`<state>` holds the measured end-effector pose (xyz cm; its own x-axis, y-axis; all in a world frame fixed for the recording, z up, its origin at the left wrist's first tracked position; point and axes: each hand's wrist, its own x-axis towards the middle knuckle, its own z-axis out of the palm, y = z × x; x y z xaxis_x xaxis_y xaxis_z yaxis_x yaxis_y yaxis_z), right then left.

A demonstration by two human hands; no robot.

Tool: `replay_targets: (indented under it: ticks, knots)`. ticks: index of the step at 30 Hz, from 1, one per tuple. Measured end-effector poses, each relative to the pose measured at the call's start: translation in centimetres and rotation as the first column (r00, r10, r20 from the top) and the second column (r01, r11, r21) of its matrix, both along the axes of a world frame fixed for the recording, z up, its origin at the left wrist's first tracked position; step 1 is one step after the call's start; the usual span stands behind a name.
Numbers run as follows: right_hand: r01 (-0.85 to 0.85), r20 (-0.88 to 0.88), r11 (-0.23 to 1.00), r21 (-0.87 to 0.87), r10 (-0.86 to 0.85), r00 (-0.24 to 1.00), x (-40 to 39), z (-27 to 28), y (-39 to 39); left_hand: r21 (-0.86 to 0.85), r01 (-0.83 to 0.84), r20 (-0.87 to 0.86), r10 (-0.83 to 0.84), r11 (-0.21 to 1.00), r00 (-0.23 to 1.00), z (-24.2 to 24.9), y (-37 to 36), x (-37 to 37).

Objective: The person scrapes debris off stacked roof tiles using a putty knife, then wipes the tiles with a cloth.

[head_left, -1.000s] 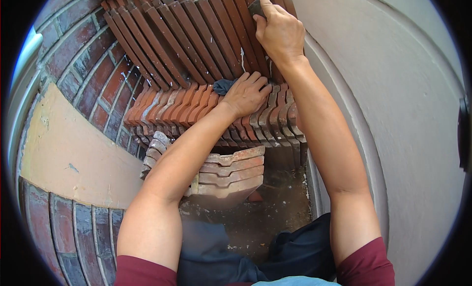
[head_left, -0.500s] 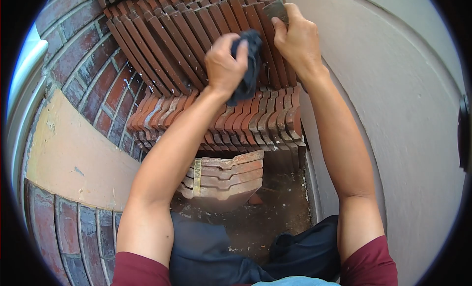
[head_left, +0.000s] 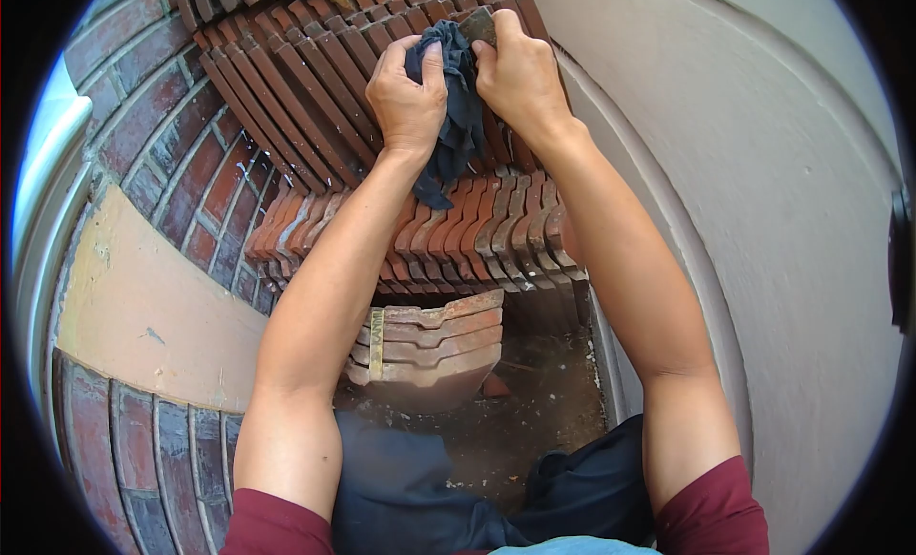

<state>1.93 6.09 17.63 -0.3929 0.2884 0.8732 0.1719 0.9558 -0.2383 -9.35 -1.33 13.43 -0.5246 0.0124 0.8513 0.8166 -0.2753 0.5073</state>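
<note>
My left hand (head_left: 408, 99) is closed round a crumpled dark cloth (head_left: 460, 111), which hangs down over the roof tiles behind it. Close beside it, my right hand (head_left: 523, 78) grips a small flat dark-grey piece (head_left: 477, 26) between thumb and fingers; its exact kind does not show. The cloth and the piece are next to each other, and the cloth seems to touch its edge. Beneath both hands, a row of reddish-brown roof tiles (head_left: 315, 78) stands on edge, leaning. A lower row of wavy-edged tiles (head_left: 468, 216) lies nearer to me.
A small stack of tiles (head_left: 434, 340) with a yellow printed strip (head_left: 376, 343) sits before my knees on the dirty dark floor (head_left: 544, 383). A brick wall (head_left: 196, 197) with a beige panel (head_left: 153, 307) bounds the left; a smooth pale wall (head_left: 763, 221) bounds the right.
My right hand has moved left with the flat piece, up to the cloth. My left hand has risen slightly and moved left, and the cloth hangs looser. The view has shifted a little.
</note>
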Motion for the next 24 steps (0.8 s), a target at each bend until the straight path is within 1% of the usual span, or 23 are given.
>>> replay_targets:
  ticks: [3,6,10,11,13,14,17,18,19,21,23,24]
  knots:
    - [0.087,0.016,0.996,-0.004,-0.087,0.996,-0.9,-0.2,0.1,0.011,-0.011,-0.025,0.012,1.0,1.0,-0.2,0.2,-0.2]
    - [0.094,-0.019,0.994,0.05,-0.094,0.995,-1.2,-0.2,0.4,0.004,-0.043,-0.06,0.043,0.999,0.997,-0.4,0.5,-0.4]
    - [0.114,0.059,0.992,0.049,-0.116,0.991,-0.8,-1.2,0.6,-0.011,0.022,-0.097,-0.023,1.0,0.995,-1.3,0.9,0.5]
    - [0.124,0.085,0.992,0.024,-0.126,0.988,-0.4,-1.9,0.6,-0.064,0.048,-0.098,-0.054,0.997,0.994,-1.9,0.8,0.8]
    - [0.141,0.139,0.99,-0.01,-0.138,0.981,0.1,-2.9,0.8,-0.085,0.096,-0.114,-0.105,0.992,0.988,-2.6,0.8,1.9]
    - [0.125,0.11,0.992,-0.009,-0.123,0.986,-0.1,-3.1,1.1,-0.113,0.121,-0.07,-0.13,0.986,0.989,-2.8,0.9,2.3]
    - [0.081,0.097,0.997,-0.01,-0.079,0.992,-0.2,-3.1,1.8,-0.026,0.126,-0.134,-0.129,0.992,0.983,-1.6,1.3,2.3]
    - [0.083,0.101,0.997,0.001,-0.082,0.992,-0.2,-2.9,1.6,-0.001,0.137,-0.122,-0.136,0.991,0.983,-1.1,1.4,2.5]
    - [0.089,0.106,0.996,0.011,-0.09,0.99,-0.1,-2.8,1.5,0.018,0.107,-0.13,-0.104,0.994,0.986,-0.6,1.7,2.5]
    - [0.091,0.12,0.996,0.022,-0.093,0.988,0.3,-2.5,1.6,0.01,0.083,-0.097,-0.082,0.997,0.992,-0.4,1.9,3.0]
    - [0.069,0.135,0.998,0.009,-0.07,0.988,0.4,-2.6,1.7,0.011,0.105,-0.072,-0.104,0.994,0.992,-1.0,2.1,3.2]
    - [0.042,0.106,0.998,0.035,-0.046,0.993,0.2,-2.9,1.8,0.011,0.111,-0.064,-0.11,0.994,0.992,-1.3,2.1,3.1]
